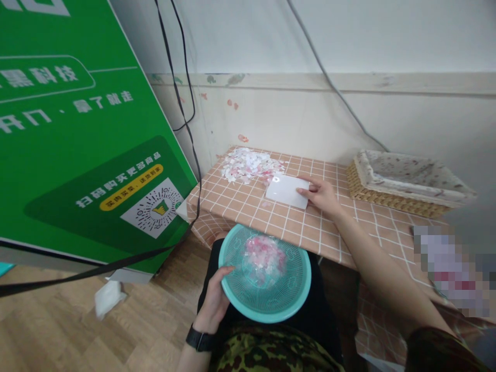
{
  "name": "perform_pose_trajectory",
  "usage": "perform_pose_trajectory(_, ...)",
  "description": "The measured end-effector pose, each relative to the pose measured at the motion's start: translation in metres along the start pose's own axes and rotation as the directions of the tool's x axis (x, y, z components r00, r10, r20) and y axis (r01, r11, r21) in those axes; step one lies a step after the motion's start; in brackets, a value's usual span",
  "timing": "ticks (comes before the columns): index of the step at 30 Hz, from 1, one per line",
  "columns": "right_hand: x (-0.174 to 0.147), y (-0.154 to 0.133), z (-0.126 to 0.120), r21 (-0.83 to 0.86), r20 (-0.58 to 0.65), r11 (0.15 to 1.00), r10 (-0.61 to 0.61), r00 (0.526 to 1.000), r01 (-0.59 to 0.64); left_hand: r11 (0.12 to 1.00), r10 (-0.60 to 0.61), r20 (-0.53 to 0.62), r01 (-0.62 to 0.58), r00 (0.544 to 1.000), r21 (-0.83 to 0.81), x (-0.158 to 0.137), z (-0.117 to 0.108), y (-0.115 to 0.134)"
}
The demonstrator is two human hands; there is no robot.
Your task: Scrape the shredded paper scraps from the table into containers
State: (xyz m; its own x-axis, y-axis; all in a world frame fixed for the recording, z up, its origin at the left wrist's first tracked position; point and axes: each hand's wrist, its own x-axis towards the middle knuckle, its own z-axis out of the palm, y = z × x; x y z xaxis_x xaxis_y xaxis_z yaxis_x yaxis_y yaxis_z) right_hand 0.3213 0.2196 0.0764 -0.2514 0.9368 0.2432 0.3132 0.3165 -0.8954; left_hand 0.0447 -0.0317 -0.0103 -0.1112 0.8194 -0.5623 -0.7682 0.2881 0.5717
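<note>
On my lap sits a teal plastic colander (306, 279), its rim gripped by my left hand (216, 299) with the thumb over the edge. Inside lies a small heap of pink and white scraps (264, 258). My right hand (321, 196) pinches a flat white card (284, 192) by its right edge, low over the checked tablecloth. Just beyond the card a wide pile of white and pink scraps (248, 164) covers the table's far left corner, some pieces touching or close to the card.
A lined wicker basket (411, 181) stands on the table at right, against the wall. A big green panel (77, 129) with a QR code rises at left. Black cables (189, 129) hang beside it. A white packet (109, 297) lies on the wooden floor.
</note>
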Motion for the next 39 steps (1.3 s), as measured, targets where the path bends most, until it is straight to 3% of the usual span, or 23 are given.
perform_pose_trajectory(5, -0.003, -0.005, 0.005, 0.068, 0.105, 0.997, 0.012, 0.994, -0.020, 1.000, -0.007, 0.021, 0.007, 1.000, 0.003, -0.001, 0.003, 0.002)
perform_pose_trajectory(11, -0.004, -0.004, 0.002, 0.106, 0.061, 0.991, 0.078, 0.995, -0.085, 1.000, 0.006, 0.006, -0.006, 1.000, 0.002, -0.002, 0.003, 0.003)
perform_pose_trajectory(17, -0.006, -0.008, 0.007, 0.165, 0.258, 0.973, 0.117, 0.959, -0.163, 1.000, 0.017, -0.023, -0.017, 1.000, -0.014, -0.003, 0.005, 0.005)
perform_pose_trajectory(22, -0.005, -0.011, 0.006, 0.197, 0.203, 0.964, 0.139, 0.969, -0.179, 0.999, 0.042, -0.044, -0.042, 0.998, -0.014, -0.006, 0.009, 0.008)
perform_pose_trajectory(25, -0.007, -0.012, 0.009, 0.191, 0.257, 0.960, 0.154, 0.954, -0.206, 0.999, 0.048, -0.041, -0.048, 0.998, 0.005, -0.007, 0.009, 0.011)
perform_pose_trajectory(29, -0.013, -0.019, 0.018, 0.179, 0.421, 0.941, 0.190, 0.887, -0.286, 0.999, 0.050, -0.039, -0.049, 0.998, 0.019, -0.005, 0.008, 0.014)
perform_pose_trajectory(34, -0.020, -0.028, 0.023, 0.139, 0.650, 0.916, 0.201, 0.733, -0.375, 0.999, 0.050, -0.025, -0.050, 0.998, 0.007, -0.004, 0.007, 0.013)
perform_pose_trajectory(36, -0.019, -0.026, 0.023, 0.165, 0.623, 0.912, 0.199, 0.756, -0.376, 0.999, 0.047, -0.021, -0.047, 0.999, -0.006, -0.003, 0.005, 0.011)
perform_pose_trajectory(39, -0.013, -0.018, 0.020, 0.263, 0.436, 0.909, 0.187, 0.880, -0.324, 0.999, 0.024, -0.010, -0.024, 1.000, -0.040, -0.001, 0.002, 0.009)
